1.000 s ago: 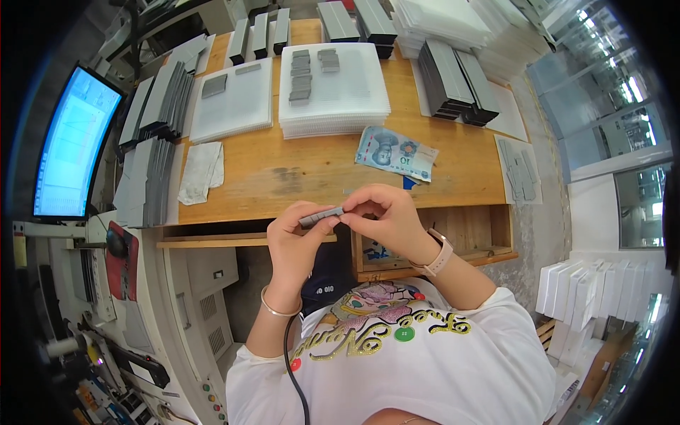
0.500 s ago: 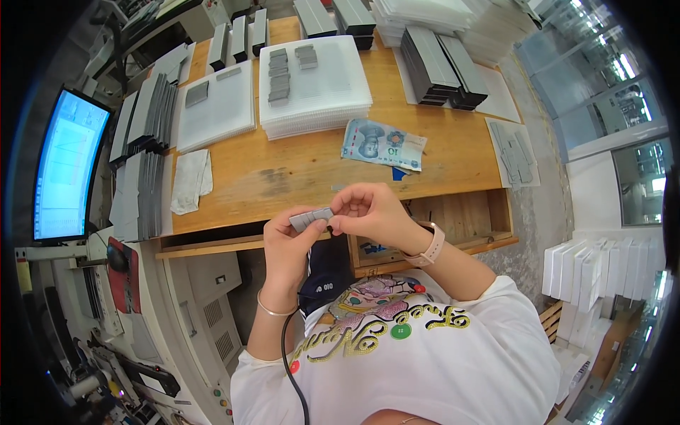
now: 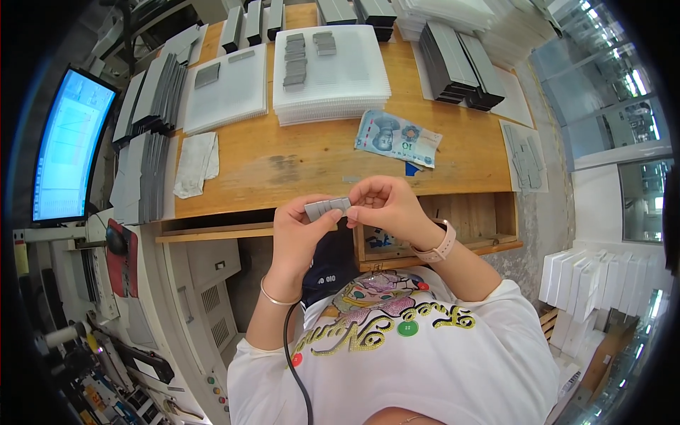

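Observation:
In front of my chest, over the open drawer, my left hand [image 3: 296, 230] holds a short row of thin grey flat pieces [image 3: 326, 207] between thumb and fingers. The pieces overlap like fanned tiles. At the row's right end, my right hand [image 3: 388, 209] has thumb and forefinger pinched together; its fingertips hide what exactly they grip. Beyond the hands, more such grey pieces [image 3: 295, 62] lie in two columns on a thick stack of translucent white sheets [image 3: 354, 74]. A lower white stack [image 3: 237, 95] to its left bears a few pieces too.
On the wooden table [image 3: 297, 156] lie a blue-green banknote [image 3: 397, 138] and a white cloth [image 3: 195, 164]. Dark grey strips [image 3: 145, 173] are stacked at the left, with long dark bars [image 3: 450, 64] at the right. A monitor [image 3: 71, 149] stands left; the wooden drawer [image 3: 482, 216] is pulled out.
The whole view has shifted slightly, so the table sits higher and further right. Both hands remain together at the grey pieces, with only small finger movement.

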`<state>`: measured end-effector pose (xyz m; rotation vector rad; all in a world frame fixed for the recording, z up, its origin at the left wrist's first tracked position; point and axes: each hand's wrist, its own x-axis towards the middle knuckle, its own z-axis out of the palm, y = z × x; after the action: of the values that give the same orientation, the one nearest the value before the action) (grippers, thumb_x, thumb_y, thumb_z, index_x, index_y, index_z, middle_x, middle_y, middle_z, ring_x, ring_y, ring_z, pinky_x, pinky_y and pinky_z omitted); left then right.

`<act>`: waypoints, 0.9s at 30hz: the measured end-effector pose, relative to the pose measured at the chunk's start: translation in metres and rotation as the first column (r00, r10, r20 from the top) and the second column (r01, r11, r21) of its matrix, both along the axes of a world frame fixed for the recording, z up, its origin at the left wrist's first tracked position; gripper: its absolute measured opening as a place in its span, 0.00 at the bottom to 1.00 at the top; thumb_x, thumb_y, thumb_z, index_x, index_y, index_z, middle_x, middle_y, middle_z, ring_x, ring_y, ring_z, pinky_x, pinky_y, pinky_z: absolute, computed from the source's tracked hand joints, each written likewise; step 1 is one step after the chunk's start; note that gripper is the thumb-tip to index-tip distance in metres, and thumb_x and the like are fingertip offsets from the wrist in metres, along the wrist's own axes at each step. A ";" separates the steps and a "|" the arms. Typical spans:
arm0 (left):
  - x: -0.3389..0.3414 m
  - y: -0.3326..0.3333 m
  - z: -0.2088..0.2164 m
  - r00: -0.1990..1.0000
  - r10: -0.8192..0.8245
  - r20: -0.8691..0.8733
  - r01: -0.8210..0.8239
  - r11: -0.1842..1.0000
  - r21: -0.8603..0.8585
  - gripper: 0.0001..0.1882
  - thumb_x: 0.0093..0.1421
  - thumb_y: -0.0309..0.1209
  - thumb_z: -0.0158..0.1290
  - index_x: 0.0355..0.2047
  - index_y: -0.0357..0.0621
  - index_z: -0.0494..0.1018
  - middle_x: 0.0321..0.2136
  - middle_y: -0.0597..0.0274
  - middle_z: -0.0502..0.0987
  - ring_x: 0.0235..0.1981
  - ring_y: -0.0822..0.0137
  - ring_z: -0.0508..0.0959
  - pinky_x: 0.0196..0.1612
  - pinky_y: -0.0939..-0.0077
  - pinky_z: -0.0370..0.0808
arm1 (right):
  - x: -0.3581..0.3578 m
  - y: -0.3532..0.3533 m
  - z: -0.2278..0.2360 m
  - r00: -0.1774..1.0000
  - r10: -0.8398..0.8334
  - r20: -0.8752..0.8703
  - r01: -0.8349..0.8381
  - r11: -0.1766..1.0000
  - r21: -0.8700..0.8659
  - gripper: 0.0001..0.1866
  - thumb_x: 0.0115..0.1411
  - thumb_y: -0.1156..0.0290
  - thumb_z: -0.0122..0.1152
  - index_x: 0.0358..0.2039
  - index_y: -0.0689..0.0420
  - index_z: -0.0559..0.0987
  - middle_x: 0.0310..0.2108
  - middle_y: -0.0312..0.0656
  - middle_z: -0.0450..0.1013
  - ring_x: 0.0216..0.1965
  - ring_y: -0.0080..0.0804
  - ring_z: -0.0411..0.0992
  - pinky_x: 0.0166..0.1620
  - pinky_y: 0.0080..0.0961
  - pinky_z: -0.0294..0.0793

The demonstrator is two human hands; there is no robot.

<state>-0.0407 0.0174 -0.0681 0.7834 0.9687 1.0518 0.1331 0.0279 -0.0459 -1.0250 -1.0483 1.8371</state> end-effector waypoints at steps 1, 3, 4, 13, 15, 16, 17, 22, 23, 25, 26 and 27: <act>0.000 0.000 0.001 1.000 0.005 -0.012 -0.005 1.000 0.008 0.10 0.47 0.18 0.55 0.33 0.33 0.72 0.28 0.60 0.76 0.28 0.76 0.74 0.33 0.85 0.71 | 0.000 0.001 0.001 1.000 0.008 -0.004 -0.008 1.000 -0.001 0.10 0.49 0.80 0.59 0.32 0.69 0.71 0.26 0.42 0.72 0.27 0.24 0.72 0.32 0.18 0.72; -0.001 0.002 0.001 1.000 0.018 0.010 -0.018 1.000 0.004 0.10 0.48 0.18 0.55 0.33 0.33 0.72 0.28 0.61 0.76 0.28 0.76 0.74 0.33 0.85 0.71 | 0.000 0.002 0.000 1.000 -0.003 -0.010 0.003 1.000 -0.007 0.09 0.49 0.80 0.59 0.32 0.68 0.72 0.26 0.42 0.72 0.27 0.24 0.72 0.33 0.18 0.72; -0.001 0.003 0.002 0.999 0.030 0.032 -0.030 1.000 0.003 0.10 0.48 0.18 0.54 0.33 0.33 0.72 0.28 0.61 0.76 0.28 0.75 0.74 0.33 0.85 0.71 | 0.001 0.003 0.001 1.000 -0.016 -0.016 0.016 1.000 -0.011 0.09 0.49 0.80 0.58 0.31 0.67 0.72 0.27 0.41 0.72 0.27 0.25 0.72 0.33 0.18 0.72; -0.006 0.011 -0.005 0.983 0.166 0.073 -0.171 0.983 0.068 0.10 0.48 0.17 0.54 0.34 0.35 0.73 0.29 0.62 0.76 0.30 0.75 0.74 0.36 0.83 0.71 | 0.013 0.093 0.042 0.805 -0.388 0.449 -0.124 0.630 0.767 0.07 0.45 0.81 0.56 0.27 0.62 0.71 0.25 0.35 0.68 0.26 0.19 0.67 0.31 0.14 0.67; -0.008 0.011 -0.002 0.983 0.157 0.097 -0.163 0.985 0.055 0.11 0.48 0.16 0.54 0.34 0.35 0.73 0.28 0.62 0.76 0.30 0.74 0.74 0.37 0.83 0.71 | 0.009 0.133 0.058 0.783 -0.391 0.484 -0.161 0.623 0.765 0.06 0.43 0.79 0.56 0.26 0.62 0.72 0.24 0.38 0.68 0.25 0.22 0.67 0.31 0.17 0.68; -0.008 0.010 -0.003 0.983 0.157 0.100 -0.164 0.984 0.066 0.11 0.48 0.16 0.54 0.34 0.35 0.73 0.28 0.62 0.76 0.30 0.74 0.74 0.37 0.83 0.71 | 0.010 0.155 0.059 0.729 -0.414 0.545 -0.252 0.578 0.776 0.07 0.42 0.77 0.56 0.25 0.62 0.73 0.24 0.41 0.69 0.26 0.27 0.69 0.32 0.21 0.69; -0.009 0.010 -0.004 0.980 0.162 0.114 -0.170 0.983 0.064 0.11 0.48 0.16 0.54 0.34 0.35 0.73 0.28 0.62 0.76 0.30 0.74 0.74 0.37 0.83 0.70 | 0.009 0.169 0.059 0.668 -0.442 0.599 -0.343 0.532 0.774 0.08 0.41 0.75 0.56 0.25 0.61 0.74 0.24 0.43 0.70 0.26 0.33 0.70 0.33 0.24 0.70; -0.020 0.012 -0.013 0.972 0.195 0.135 -0.202 0.978 0.046 0.11 0.47 0.15 0.53 0.33 0.33 0.73 0.29 0.61 0.76 0.31 0.73 0.74 0.37 0.82 0.70 | 0.004 0.193 0.048 0.597 -0.500 0.628 -0.441 0.450 0.777 0.07 0.40 0.76 0.56 0.24 0.61 0.73 0.23 0.43 0.68 0.26 0.32 0.69 0.32 0.23 0.69; -0.023 0.013 -0.012 0.967 0.200 0.155 -0.207 0.978 0.028 0.10 0.47 0.15 0.53 0.33 0.33 0.72 0.29 0.61 0.76 0.31 0.73 0.74 0.37 0.82 0.70 | 0.002 0.192 0.047 0.572 -0.506 0.646 -0.460 0.454 0.763 0.07 0.40 0.76 0.56 0.24 0.61 0.73 0.23 0.43 0.68 0.26 0.33 0.69 0.32 0.24 0.69; -0.026 0.016 -0.008 0.973 0.193 0.130 -0.200 0.979 0.047 0.10 0.47 0.14 0.53 0.32 0.33 0.72 0.28 0.61 0.75 0.31 0.73 0.74 0.37 0.83 0.70 | -0.001 0.194 0.046 0.539 -0.495 0.682 -0.482 0.483 0.731 0.07 0.40 0.76 0.56 0.24 0.60 0.73 0.24 0.43 0.68 0.28 0.34 0.68 0.33 0.26 0.69; -0.026 0.017 -0.005 0.979 0.179 0.101 -0.186 0.981 0.057 0.10 0.47 0.14 0.53 0.32 0.33 0.72 0.28 0.61 0.75 0.30 0.73 0.74 0.37 0.83 0.70 | -0.001 0.195 0.046 0.535 -0.503 0.679 -0.480 0.480 0.734 0.07 0.40 0.76 0.56 0.24 0.60 0.73 0.24 0.43 0.68 0.28 0.34 0.68 0.33 0.26 0.69; -0.026 0.017 -0.002 0.980 0.171 0.105 -0.178 0.982 0.063 0.10 0.47 0.14 0.53 0.32 0.33 0.72 0.28 0.61 0.75 0.30 0.73 0.74 0.37 0.83 0.70 | -0.001 0.195 0.046 0.563 -0.482 0.672 -0.462 0.490 0.739 0.07 0.40 0.75 0.56 0.24 0.60 0.73 0.24 0.42 0.67 0.28 0.34 0.68 0.33 0.26 0.69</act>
<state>-0.0670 0.0346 -0.0699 0.7075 0.9314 1.2729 0.1317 0.2230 0.0000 -1.1637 -2.2358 0.3324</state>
